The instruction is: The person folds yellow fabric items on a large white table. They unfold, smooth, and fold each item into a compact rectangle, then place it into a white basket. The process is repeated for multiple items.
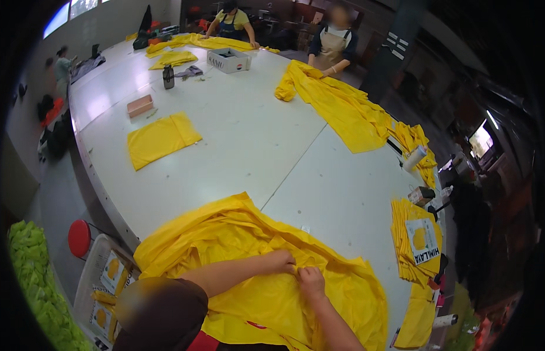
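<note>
A large yellow garment [225,234] of thin, slightly shiny cloth lies loosely bunched across the near edge of the table, full of folds. My left hand [280,261] reaches over it from the left, its fingers closed on the cloth near the middle. Just to its right, my right hand [311,282] also pinches the yellow cloth, the two hands almost touching. What part of the garment sits between the fingertips is too small to make out. A small red patch shows on the garment near my body.
A folded yellow piece [162,140], a pink box [140,106] and a white box [229,60] are on the white table [249,140]. Stacked yellow pieces [404,240] line the right edge. A plastic bin [88,289] and red stool [79,238] stand left. Two people handle yellow cloth across the table.
</note>
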Motion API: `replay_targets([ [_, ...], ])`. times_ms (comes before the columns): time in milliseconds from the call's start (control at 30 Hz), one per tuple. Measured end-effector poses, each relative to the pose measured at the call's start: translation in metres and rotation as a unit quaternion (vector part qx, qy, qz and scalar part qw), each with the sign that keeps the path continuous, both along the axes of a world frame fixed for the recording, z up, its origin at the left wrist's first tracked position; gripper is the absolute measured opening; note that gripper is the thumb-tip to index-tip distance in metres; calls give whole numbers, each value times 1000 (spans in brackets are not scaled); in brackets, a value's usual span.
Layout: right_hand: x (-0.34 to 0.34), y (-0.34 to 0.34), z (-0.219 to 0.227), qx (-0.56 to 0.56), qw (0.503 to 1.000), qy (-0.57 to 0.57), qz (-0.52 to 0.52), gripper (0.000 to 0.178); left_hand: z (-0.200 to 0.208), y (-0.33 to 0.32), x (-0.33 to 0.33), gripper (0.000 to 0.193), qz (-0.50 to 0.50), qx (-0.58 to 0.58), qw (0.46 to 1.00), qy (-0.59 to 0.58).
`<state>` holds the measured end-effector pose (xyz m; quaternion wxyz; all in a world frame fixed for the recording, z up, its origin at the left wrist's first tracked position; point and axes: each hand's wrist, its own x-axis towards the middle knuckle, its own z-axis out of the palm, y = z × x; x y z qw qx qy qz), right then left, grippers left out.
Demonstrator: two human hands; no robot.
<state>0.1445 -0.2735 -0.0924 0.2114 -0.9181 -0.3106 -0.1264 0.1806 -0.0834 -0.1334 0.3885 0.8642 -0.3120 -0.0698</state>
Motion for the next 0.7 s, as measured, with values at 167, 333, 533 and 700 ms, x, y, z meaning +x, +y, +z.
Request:
replay_targets([
  [167,24,-16,-21,-4,996,83,22,15,18,-11,-6,20,56,-27,938,-340],
  [333,21,-2,-15,-86,996,32,2,16,-16,-6,1,20,5,-82,964,-254],
  [533,26,-2,-7,-32,999,-2,23,19,-2,0,20,25,13,-25,998,-58],
  [700,57,-15,-9,51,968,245,1,18,23,-5,19,14,40,10,963,-265],
])
